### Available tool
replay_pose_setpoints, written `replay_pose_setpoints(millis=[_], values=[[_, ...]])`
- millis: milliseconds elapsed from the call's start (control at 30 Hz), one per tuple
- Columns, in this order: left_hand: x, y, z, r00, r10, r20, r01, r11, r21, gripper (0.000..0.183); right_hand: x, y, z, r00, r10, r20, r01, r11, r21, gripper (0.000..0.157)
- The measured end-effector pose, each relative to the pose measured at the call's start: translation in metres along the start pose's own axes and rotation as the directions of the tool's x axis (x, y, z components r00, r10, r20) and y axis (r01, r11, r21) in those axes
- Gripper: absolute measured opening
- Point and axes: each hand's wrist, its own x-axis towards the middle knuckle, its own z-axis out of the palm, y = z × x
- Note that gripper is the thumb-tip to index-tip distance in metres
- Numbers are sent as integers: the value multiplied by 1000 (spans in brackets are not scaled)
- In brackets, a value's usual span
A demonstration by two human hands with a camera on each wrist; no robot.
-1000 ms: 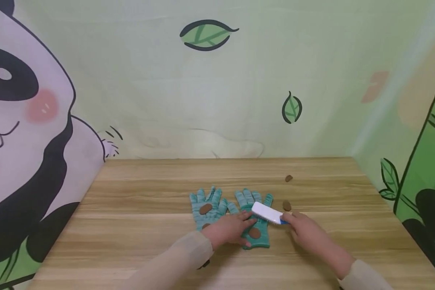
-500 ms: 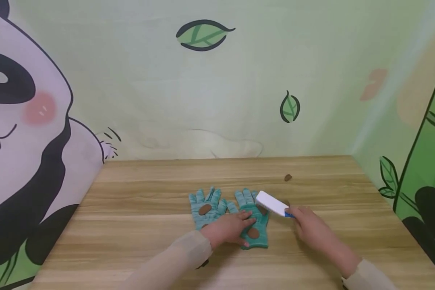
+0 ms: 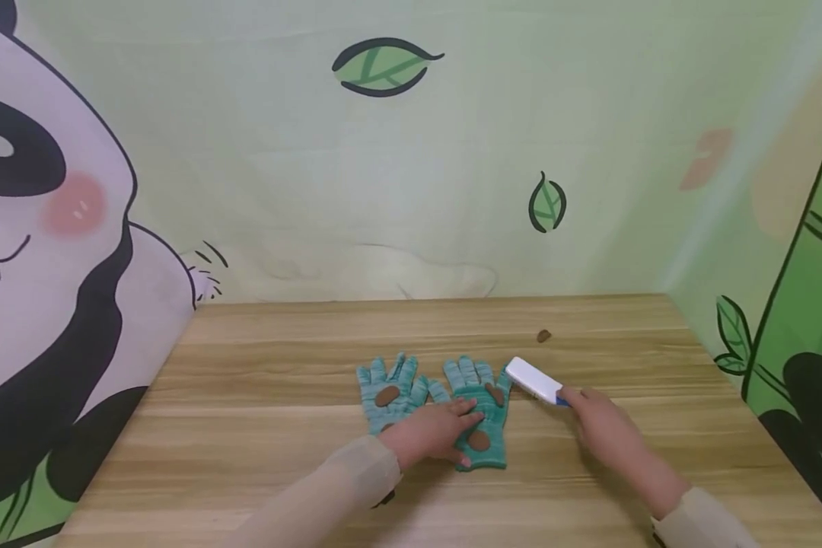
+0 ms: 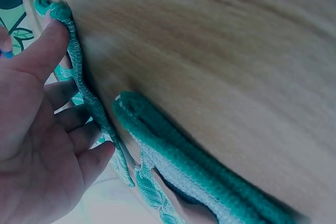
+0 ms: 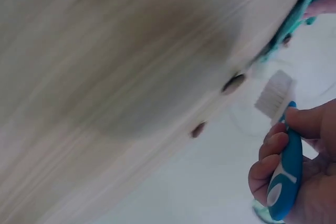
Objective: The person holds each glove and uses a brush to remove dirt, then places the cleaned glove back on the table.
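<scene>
A brush with a white head, pale bristles and a blue-and-white handle [image 3: 536,380] is held slanting, bristles downward, just beside the rightmost finger of a teal knitted glove [image 3: 489,415]. This lies flat, fingers pointing away, bearing two flat brown ovals [image 3: 478,440]. A matching teal glove [image 3: 406,397] lies left of it.

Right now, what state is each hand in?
Left hand: open, resting on a green glove.
Right hand: closed, holding the blue-and-white brush by its handle.

A green leaf-patterned wall [image 3: 281,167] backs the wooden table [image 3: 260,373].
</scene>
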Motion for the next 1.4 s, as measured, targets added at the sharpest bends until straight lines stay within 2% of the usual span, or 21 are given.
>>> replay_pose_setpoints(millis=[200, 267, 333, 500, 600, 700, 800, 867, 1033, 1200, 1300, 1400], values=[[-2, -1, 0, 1000, -5, -9, 5, 1000, -2, 82, 1, -23, 0, 992, -87, 94, 85, 996, 29, 21], [-2, -1, 0, 1000, -9, -5, 8, 1000, -5, 82, 0, -25, 5, 991, -77, 114, 77, 997, 7, 20], [-2, -1, 0, 1000, -12, -1, 12, 1000, -8, 82, 0, -21, 9, 994, -39, 102, 40, 999, -11, 19], [-2, -1, 1, 1000, -17, 3, 17, 1000, -11, 82, 4, -7, 4, 1000, 12, -4, -12, 997, -73, 17], [-3, -1, 1, 1000, -18, 0, 18, 1000, -8, 82, 4, -11, -2, 1000, 24, -8, -25, 998, -66, 18], [-4, -1, 1, 1000, -9, -11, 9, 1000, 2, 81, 3, -24, -5, 999, -15, 47, 15, 1000, -4, 22], [-4, 0, 0, 1000, -7, -12, 7, 1000, 8, 81, 3, -33, -1, 991, -72, 114, 71, 997, 14, 22], [-3, 0, -2, 1000, -6, -8, 6, 1000, -1, 81, 2, -34, 2, 989, -57, 137, 58, 998, -2, 22], [-2, 1, -2, 1000, -1, -2, 1, 1000, -7, 82, 4, -21, 8, 998, 30, 52, -26, 997, -68, 19], [-2, -1, 1, 1000, -6, 2, 6, 1000, -2, 82, 4, -7, 1, 997, 69, -17, -70, 992, -109, 16], [-1, -1, 2, 1000, -1, 0, 1, 1000, 3, 82, 3, -9, -3, 998, 65, -1, -65, 996, -68, 18], [0, 0, 2, 1000, -1, -3, 1, 1000, 7, 82, 3, -14, -1, 999, 10, 51, -9, 1000, -16, 23]])
